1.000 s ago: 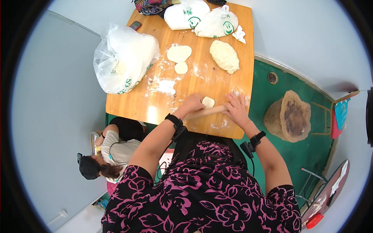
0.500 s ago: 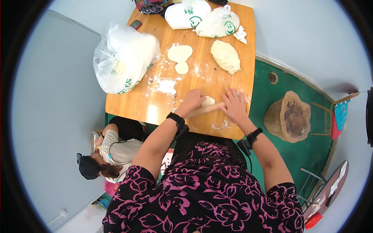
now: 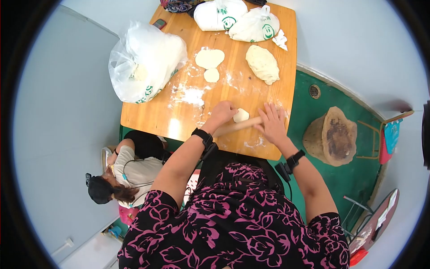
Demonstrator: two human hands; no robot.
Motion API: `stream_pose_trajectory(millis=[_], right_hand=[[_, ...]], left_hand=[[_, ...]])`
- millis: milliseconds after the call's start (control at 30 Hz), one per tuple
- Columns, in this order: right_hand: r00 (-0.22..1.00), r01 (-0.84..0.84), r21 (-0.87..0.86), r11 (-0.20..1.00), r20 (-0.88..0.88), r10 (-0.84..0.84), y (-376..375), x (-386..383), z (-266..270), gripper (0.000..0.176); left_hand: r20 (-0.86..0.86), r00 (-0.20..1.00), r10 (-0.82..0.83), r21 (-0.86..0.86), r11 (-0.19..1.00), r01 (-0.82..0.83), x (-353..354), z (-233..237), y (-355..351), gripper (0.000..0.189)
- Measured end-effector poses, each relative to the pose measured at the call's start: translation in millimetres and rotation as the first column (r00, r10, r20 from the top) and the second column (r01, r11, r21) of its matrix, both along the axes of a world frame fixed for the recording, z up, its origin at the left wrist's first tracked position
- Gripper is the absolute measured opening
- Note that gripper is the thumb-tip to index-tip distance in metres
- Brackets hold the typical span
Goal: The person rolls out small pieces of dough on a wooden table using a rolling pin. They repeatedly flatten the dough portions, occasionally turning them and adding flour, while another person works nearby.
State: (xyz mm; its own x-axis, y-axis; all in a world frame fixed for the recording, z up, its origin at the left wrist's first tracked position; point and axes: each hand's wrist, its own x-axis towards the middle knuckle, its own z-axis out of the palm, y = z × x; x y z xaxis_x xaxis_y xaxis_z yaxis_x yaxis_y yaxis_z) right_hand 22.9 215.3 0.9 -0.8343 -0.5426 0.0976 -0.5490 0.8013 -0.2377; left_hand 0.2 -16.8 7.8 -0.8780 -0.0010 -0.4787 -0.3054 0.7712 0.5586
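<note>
A small flat piece of dough (image 3: 241,115) lies near the front of the wooden table. My left hand (image 3: 223,112) is closed at its left edge, pinching it between thumb and fingers. Just in front of the dough, nearer to me, is a wooden rolling pin (image 3: 237,127). My right hand (image 3: 272,121) holds its right end under the palm and thumb, with the fingers reaching forward past it. The pin's left end is close to my left wrist. Farther back are two flat dough rounds, a larger one (image 3: 209,58) and a smaller one (image 3: 211,75), touching each other.
A big dough lump (image 3: 262,64) rests at the right of the table (image 3: 148,117). Plastic bags (image 3: 150,62) stand at left and at the back (image 3: 254,26). Loose flour (image 3: 192,96) dusts the wood. Another person (image 3: 130,175) sits low at left. A wooden stump (image 3: 333,134) stands right.
The piece of dough shows more fully beyond the rolling pin, which has shifted slightly. Both hands stay nearly in place; the whole view has moved a little.
</note>
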Motion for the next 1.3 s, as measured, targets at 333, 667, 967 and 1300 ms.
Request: stream_pose_trajectory(millis=[333,667,967,1300], right_hand=[[0.999,-0.048,-0.159,0.986,0.015,0.051,24,32,-11,0.042],[0.997,-0.073,-0.056,0.996,0.002,0.073,-3,-8,-5,0.042],[0.999,-0.05,0.005,0.999,-0.019,0.05,-1,10,-8,0.056],[0.994,0.109,0.038,0.993,-0.034,-0.108,-31,-39,-15,0.057]], left_hand=[[0.095,0.986,0.135,0.34,0.927,-0.16,-1,-27,6,0.024],[-0.046,0.978,-0.206,-0.202,0.96,0.193,10,-2,-6,0.021],[-0.132,0.991,-0.007,-0.076,0.997,-0.003,12,3,-8,0.026],[-0.588,0.799,-0.127,-0.42,0.892,-0.168,53,-26,-21,0.05]])
